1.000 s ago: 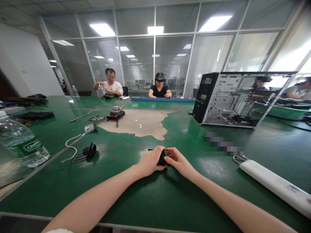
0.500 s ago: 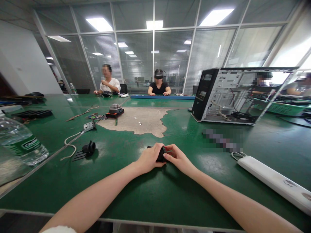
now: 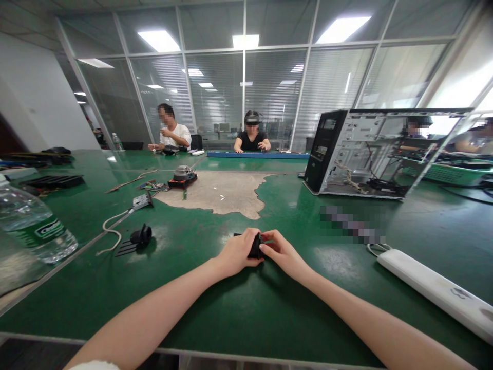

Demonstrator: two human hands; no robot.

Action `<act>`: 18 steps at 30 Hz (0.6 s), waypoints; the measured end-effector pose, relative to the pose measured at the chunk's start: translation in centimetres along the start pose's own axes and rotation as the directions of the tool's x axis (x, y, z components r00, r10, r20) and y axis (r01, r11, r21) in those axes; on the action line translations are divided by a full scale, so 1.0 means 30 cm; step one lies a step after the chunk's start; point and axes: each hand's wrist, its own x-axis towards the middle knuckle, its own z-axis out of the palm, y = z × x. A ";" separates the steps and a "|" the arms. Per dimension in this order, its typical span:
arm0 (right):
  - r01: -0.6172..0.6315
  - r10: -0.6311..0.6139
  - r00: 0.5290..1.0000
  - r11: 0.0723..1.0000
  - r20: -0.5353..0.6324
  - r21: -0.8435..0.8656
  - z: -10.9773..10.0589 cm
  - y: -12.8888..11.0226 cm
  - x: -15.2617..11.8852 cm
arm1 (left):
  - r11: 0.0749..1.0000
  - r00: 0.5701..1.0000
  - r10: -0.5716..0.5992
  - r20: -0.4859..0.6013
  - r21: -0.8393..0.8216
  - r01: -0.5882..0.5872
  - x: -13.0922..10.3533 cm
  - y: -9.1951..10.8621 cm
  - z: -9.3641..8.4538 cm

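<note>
Near the middle of the green table [image 3: 239, 318], my left hand [image 3: 241, 249] is wrapped round a small black part [image 3: 255, 247], most of it hidden by the fingers. My right hand [image 3: 279, 249] pinches the right side of that part with thumb and fingertips. What the part is exactly I cannot make out. To the left lies another black plastic piece [image 3: 140, 235] with a round end and several long prongs. Behind it rests a small metal bracket [image 3: 141, 201] with a pale cable.
An open computer case [image 3: 327, 154] stands at the back right. A white power strip [image 3: 431, 288] lies at the right, a water bottle [image 3: 34, 221] at the left. A motor-like part [image 3: 182, 176] sits near the worn patch [image 3: 231, 198]. Two people sit across the table.
My hands stay almost in place on the black part. Across the table, one person's hand has lifted slightly, and the other person's head has turned.
</note>
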 end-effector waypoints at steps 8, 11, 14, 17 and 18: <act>0.013 -0.026 0.989 0.996 0.143 0.088 -0.016 -0.020 -0.016 | 1.000 1.000 -0.018 0.017 -0.001 0.018 -0.001 0.002 -0.004; 0.006 -0.009 0.997 0.999 0.071 0.044 -0.002 -0.031 -0.016 | 1.000 1.000 -0.023 0.010 -0.009 0.023 -0.001 -0.001 -0.002; 0.013 -0.013 1.000 1.000 0.019 -0.008 -0.003 -0.040 -0.012 | 1.000 1.000 -0.019 0.010 -0.019 0.019 -0.001 0.000 -0.004; 0.012 -0.016 0.998 0.999 -0.065 -0.051 -0.031 -0.040 -0.010 | 1.000 1.000 -0.023 0.014 -0.009 0.023 0.000 0.005 -0.010; -0.004 0.001 0.996 0.999 -0.084 -0.043 -0.043 -0.037 -0.009 | 1.000 1.000 -0.026 0.017 -0.004 0.026 0.001 0.007 -0.011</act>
